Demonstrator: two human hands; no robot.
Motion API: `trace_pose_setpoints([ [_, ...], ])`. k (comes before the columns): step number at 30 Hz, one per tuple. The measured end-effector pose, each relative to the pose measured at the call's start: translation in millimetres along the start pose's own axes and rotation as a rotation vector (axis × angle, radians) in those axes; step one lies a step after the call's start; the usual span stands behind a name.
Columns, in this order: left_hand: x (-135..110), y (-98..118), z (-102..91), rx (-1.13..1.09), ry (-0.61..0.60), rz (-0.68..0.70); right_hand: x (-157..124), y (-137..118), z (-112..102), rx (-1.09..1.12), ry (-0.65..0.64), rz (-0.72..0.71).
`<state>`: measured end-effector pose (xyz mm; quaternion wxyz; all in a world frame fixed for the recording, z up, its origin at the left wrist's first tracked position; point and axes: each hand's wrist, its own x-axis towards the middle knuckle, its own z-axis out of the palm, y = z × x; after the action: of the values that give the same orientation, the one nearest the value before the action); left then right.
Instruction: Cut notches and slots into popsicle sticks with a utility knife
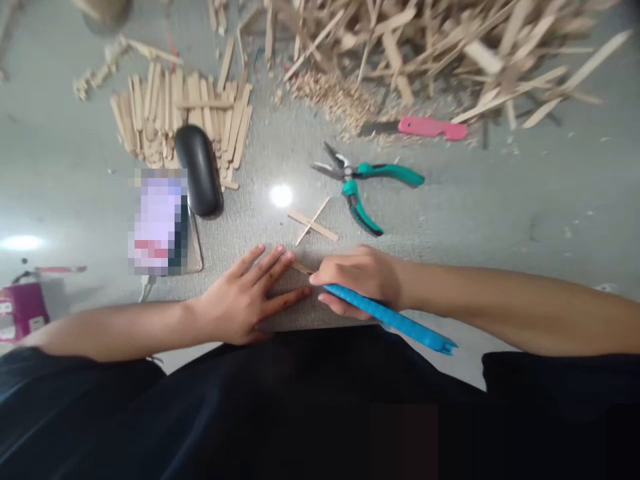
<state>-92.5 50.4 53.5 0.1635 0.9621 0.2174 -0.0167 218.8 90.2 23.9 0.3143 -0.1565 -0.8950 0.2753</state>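
My left hand (245, 293) lies flat near the front edge of the table, fingers spread. Its fingertips touch a small piece of wooden stick (300, 266), mostly covered by my hands. Closed around a blue utility knife (390, 318), my right hand (357, 280) rests just to the right. The knife's notched end points toward my body, and its tip meets the stick between both hands; the blade is hard to make out. Just beyond my hands, two thin wooden sticks (325, 231) lie crossed. Pliers with teal handles (349, 173) sit open past my right hand.
A pink-handled knife (433, 127) lies beside wood shavings (335, 97) and a big heap of sticks (450, 47). Craft sticks (165, 107) are spread at the back left, with a black oval case (197, 170) and a blurred-out phone (159, 223) in front.
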Motion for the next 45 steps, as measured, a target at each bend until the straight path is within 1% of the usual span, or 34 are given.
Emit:
trace_pose_setpoints([
  [3, -3, -1, 4.9, 0.036, 0.064, 0.003, 3, 1, -2, 0.022, 0.013, 0.005],
  [5, -3, 1, 5.2, 0.115, 0.081, -0.005, 3, 3, -2, 0.046, 0.030, -0.004],
  [8, -2, 5, 2.6, 0.224, 0.160, 0.031, 2, 5, -1, 0.049, 0.041, -0.009],
  [10, 0, 7, 1.5, 0.245, 0.214, 0.046, 3, 6, 0, 0.047, 0.036, -0.010],
  [12, 2, 7, 1.2, 0.237, 0.232, 0.040, 3, 6, 1, 0.050, 0.031, -0.014],
  [19, 0, 10, -0.3, 0.227, 0.180, 0.005, 2, 8, 3, 0.085, 0.031, -0.015],
  [24, -2, 12, 6.4, 0.254, 0.181, -0.064, 1, 9, 3, 0.074, 0.001, 0.000],
  [28, -3, 12, 9.2, 0.240, 0.196, -0.077, 1, 9, 2, 0.070, -0.041, 0.051],
  [31, -3, 16, 6.4, 0.242, 0.146, -0.100, -1, 9, 3, 0.128, -0.038, 0.072],
  [34, -3, 21, 3.7, 0.259, 0.143, -0.127, -5, 11, 4, 0.183, -0.044, 0.073],
  [37, -2, 21, 3.3, 0.249, 0.133, -0.121, -8, 13, 4, 0.186, -0.067, 0.081],
  [42, 0, 15, 5.9, 0.166, 0.097, -0.082, -8, 10, 3, 0.165, -0.064, 0.086],
  [45, 0, 14, 7.6, 0.169, 0.109, -0.080, -7, 8, 2, 0.151, -0.057, 0.109],
])
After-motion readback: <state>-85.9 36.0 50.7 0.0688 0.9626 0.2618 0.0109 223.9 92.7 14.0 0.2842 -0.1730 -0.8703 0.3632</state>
